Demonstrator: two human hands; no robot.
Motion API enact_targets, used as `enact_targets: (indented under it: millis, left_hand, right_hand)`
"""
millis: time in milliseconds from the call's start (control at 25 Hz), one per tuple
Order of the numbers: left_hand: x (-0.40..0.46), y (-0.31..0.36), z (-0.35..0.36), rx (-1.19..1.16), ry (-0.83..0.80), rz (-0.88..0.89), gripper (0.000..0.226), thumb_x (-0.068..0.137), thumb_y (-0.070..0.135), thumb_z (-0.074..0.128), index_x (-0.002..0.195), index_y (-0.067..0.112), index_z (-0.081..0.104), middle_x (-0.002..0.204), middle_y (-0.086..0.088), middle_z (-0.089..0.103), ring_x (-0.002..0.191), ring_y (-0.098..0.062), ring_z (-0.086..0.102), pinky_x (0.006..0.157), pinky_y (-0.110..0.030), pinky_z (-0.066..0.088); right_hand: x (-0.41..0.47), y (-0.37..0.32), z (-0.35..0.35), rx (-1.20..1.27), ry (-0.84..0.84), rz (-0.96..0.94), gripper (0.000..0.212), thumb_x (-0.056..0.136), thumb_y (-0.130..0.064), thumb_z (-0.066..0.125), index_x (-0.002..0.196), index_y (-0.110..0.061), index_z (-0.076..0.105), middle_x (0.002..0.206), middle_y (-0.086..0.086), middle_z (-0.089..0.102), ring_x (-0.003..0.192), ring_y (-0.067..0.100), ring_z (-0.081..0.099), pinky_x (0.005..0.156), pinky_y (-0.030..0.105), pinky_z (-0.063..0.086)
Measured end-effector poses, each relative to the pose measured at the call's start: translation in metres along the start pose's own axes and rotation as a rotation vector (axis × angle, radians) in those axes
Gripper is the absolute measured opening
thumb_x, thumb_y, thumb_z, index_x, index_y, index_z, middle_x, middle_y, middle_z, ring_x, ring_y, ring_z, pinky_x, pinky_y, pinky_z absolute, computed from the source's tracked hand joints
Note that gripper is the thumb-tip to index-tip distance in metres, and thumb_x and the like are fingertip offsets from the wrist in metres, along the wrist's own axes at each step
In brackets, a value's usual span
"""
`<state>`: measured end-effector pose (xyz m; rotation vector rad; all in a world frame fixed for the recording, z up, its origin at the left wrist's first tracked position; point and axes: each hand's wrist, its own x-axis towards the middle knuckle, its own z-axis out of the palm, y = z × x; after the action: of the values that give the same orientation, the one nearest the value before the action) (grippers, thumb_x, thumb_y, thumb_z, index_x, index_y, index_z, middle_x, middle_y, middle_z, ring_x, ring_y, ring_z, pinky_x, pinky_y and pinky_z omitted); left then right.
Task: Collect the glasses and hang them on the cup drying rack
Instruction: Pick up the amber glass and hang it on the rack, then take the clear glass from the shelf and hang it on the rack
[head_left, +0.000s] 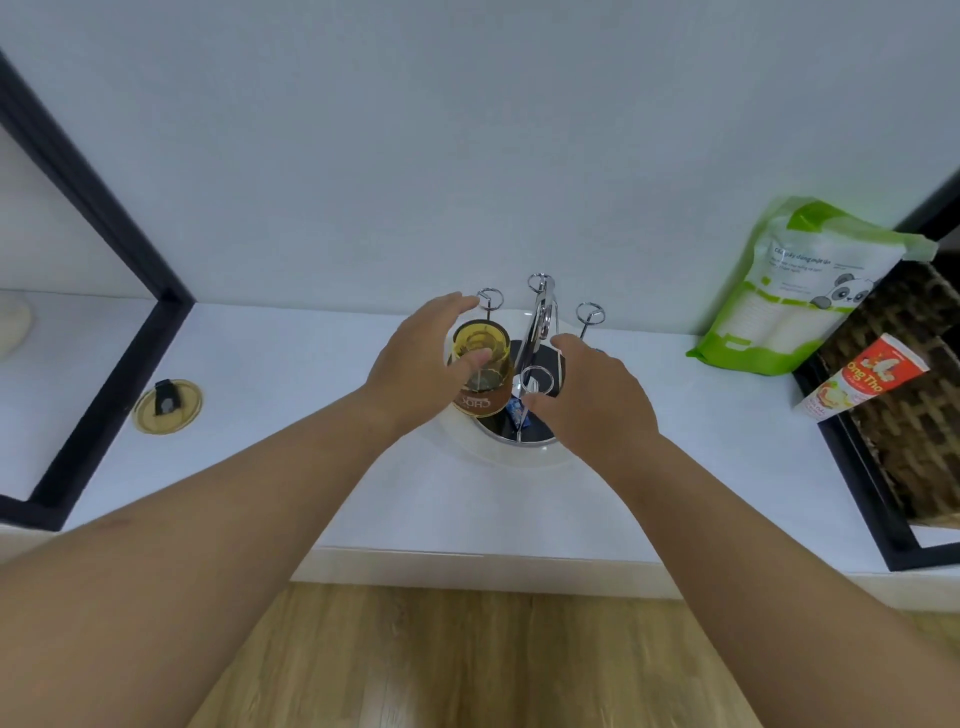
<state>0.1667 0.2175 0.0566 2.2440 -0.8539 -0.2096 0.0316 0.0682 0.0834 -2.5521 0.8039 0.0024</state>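
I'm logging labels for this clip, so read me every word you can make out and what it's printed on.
"CHOX", seen upside down: brown band on the amber glass held by the left hand.
"Ong Tho": red and white tube.
Green pouch with a panda: small print, too blurred to read.
Blue wrapper under the rack: unreadable.

1. upside-down "chox" in pale letters on the brown band of the yellow see-through glass (480, 374).
2. "ong tho" in yellow on the red-and-white carton (865, 382).
3. small grey print, unreadable, on the green-and-white panda pouch (800, 280).

two bare forearms, no sleeves, hands (415, 364) ungloved
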Motion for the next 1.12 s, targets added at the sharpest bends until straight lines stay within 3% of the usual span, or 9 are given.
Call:
enact_targets:
  millis: [240,440,720,920,1120]
  left_hand:
    - [-0.017,0.073,-0.118,0.026,0.095,0.006,0.047,0.104,0.038,0.056,0.149,0.028,0.05,0.153,0.013,0.05,0.142,-0.007,0.042,0.109,-0.02,0.029]
    - [-0.049,0.157,-0.25,0.124,0.247,0.022,0.044,0.103,0.044,0.054,0.145,0.032,0.054,0.148,0.016,0.054,0.139,-0.007,0.046,0.111,-0.024,0.033]
    - [-0.119,0.318,-0.429,0.205,0.483,0.049,0.047,0.101,0.049,0.055,0.146,0.035,0.052,0.147,0.019,0.054,0.138,-0.004,0.046,0.107,-0.02,0.031]
    - [-0.181,0.404,-0.495,0.163,0.618,0.034,0.052,0.099,0.05,0.06,0.147,0.034,0.051,0.15,0.013,0.053,0.141,-0.007,0.045,0.109,-0.024,0.032]
    - [-0.251,0.458,-0.528,0.248,0.657,-0.005,0.061,0.099,0.05,0.059,0.154,0.027,0.044,0.157,0.005,0.047,0.145,-0.016,0.043,0.117,-0.035,0.035]
  right_hand:
    - [0.005,-0.057,-0.09,0.048,0.054,-0.117,0.067,0.094,-0.044,0.075,0.153,-0.026,0.049,0.136,0.003,0.069,0.126,0.028,0.062,0.098,0.039,0.051]
    - [-0.026,-0.135,-0.21,0.116,0.107,-0.316,0.076,0.095,-0.052,0.071,0.16,-0.03,0.038,0.134,0.004,0.065,0.13,0.029,0.057,0.099,0.042,0.053]
    - [-0.12,-0.244,-0.406,0.199,0.257,-0.601,0.072,0.097,-0.053,0.067,0.159,-0.032,0.039,0.132,-0.001,0.062,0.134,0.025,0.051,0.098,0.04,0.051]
    - [-0.193,-0.281,-0.485,0.379,0.3,-0.725,0.068,0.097,-0.054,0.066,0.157,-0.036,0.041,0.138,-0.001,0.062,0.129,0.024,0.056,0.101,0.041,0.051]
    - [-0.253,-0.292,-0.513,0.493,0.24,-0.814,0.069,0.097,-0.053,0.067,0.158,-0.034,0.042,0.145,0.003,0.059,0.125,0.024,0.059,0.097,0.038,0.051]
